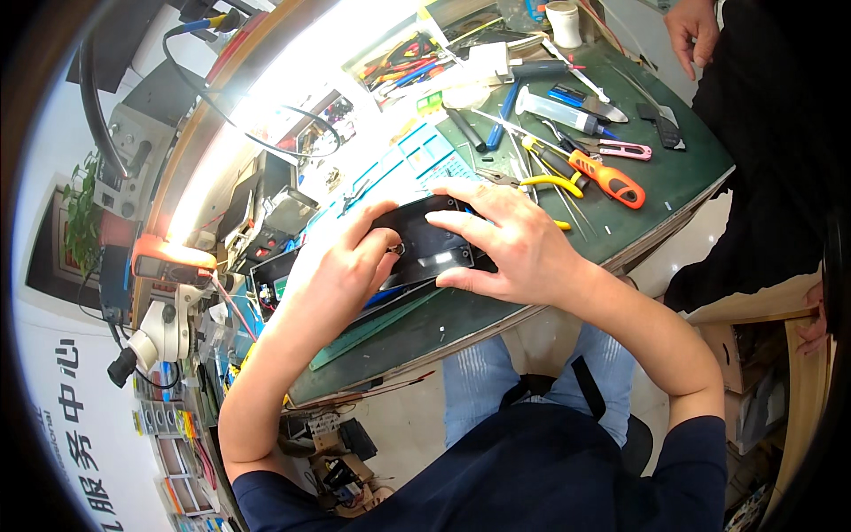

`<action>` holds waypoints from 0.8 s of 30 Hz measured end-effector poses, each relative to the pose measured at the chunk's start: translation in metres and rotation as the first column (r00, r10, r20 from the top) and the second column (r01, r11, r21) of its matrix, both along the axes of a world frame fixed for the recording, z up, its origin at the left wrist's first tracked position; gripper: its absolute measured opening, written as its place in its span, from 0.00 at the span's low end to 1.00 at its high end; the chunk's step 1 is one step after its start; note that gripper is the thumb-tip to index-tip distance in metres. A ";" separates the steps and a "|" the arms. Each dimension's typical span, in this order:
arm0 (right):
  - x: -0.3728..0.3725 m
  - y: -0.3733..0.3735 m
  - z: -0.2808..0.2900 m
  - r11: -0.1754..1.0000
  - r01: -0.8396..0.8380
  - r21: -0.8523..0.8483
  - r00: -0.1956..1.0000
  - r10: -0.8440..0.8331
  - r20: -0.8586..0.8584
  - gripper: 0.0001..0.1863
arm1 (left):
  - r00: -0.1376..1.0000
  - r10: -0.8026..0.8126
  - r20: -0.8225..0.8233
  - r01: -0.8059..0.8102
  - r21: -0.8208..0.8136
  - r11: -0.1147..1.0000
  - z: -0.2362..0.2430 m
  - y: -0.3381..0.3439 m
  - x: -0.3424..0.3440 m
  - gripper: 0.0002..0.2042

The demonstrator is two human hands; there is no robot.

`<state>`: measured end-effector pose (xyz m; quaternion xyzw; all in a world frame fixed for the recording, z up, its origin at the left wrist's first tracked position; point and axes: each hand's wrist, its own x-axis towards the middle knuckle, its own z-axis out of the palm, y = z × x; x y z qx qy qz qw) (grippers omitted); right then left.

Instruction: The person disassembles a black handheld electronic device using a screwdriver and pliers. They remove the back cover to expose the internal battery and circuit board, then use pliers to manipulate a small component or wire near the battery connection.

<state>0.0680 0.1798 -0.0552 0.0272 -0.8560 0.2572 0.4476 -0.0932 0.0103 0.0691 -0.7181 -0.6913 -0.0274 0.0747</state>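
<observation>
A black, flat, shallow plastic casing [424, 235] is between my hands above the near edge of the bench. At its left end my left hand [350, 257] is closed on it, fingers curled, thumb and index finger near a small metallic bit on its surface. My right hand [510, 241] grips the right end, with its fingers over the far edge and top and its thumb at the near edge. Beneath and left of the casing lies more dark housing, largely covered by my hands. The casing's underside is hidden.
Right of my hands lie an orange screwdriver [610, 180], yellow-handled pliers [551, 184], a pink knife [624, 150] and a large syringe [558, 112]. Behind is a light-blue work mat [417, 158]. A microscope [164, 330] and orange meter [174, 260] stand left. Another person's hand [693, 35] hangs at the right.
</observation>
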 end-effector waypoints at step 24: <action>0.050 0.049 0.015 0.909 0.286 0.304 0.815 -0.397 0.421 0.23 | 0.998 0.008 -0.057 -0.010 -0.036 0.999 0.004 0.002 -0.004 0.08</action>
